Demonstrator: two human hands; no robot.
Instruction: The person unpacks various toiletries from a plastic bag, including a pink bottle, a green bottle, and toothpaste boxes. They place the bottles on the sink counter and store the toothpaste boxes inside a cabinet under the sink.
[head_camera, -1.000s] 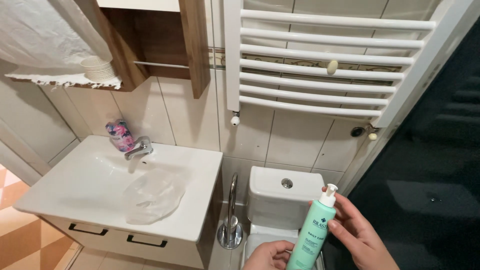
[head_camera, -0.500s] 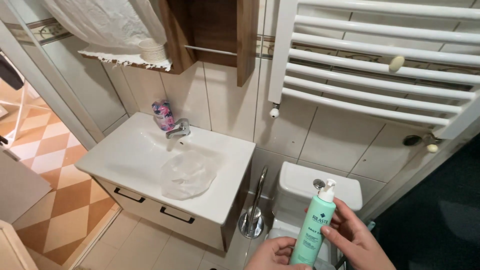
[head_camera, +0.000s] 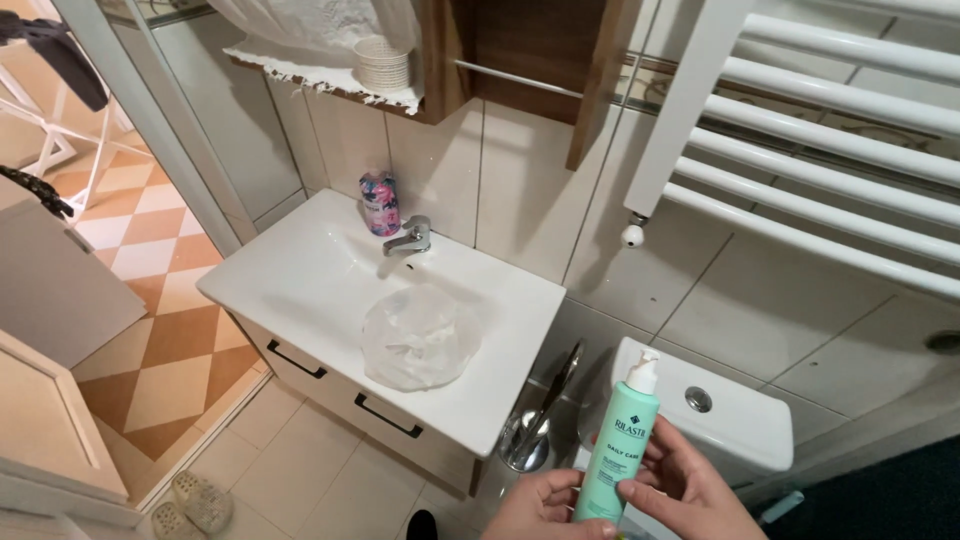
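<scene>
**Bathroom, head view: pump bottle in both hands, lower right of frame**

At far left we list checkered floor tiles and pale slippers at the bottom edge. Left of centre: white washbasin on a drawer cabinet, a crumpled clear plastic sheet lying in the bowl, a chrome tap and a pink patterned bottle beside it. Centre bottom: a chrome toilet-brush holder. Lower right: our left hand cups the base of the mint-green pump bottle, fingers curled around it; our right hand grips the lower body, thumb across the front, fingers spread behind. The bottle stands upright before the white cistern. We judge it light, rigid, smooth plastic, possibly slippery; best held round the body, not the white pump head. Upper right: white towel radiator.
</scene>
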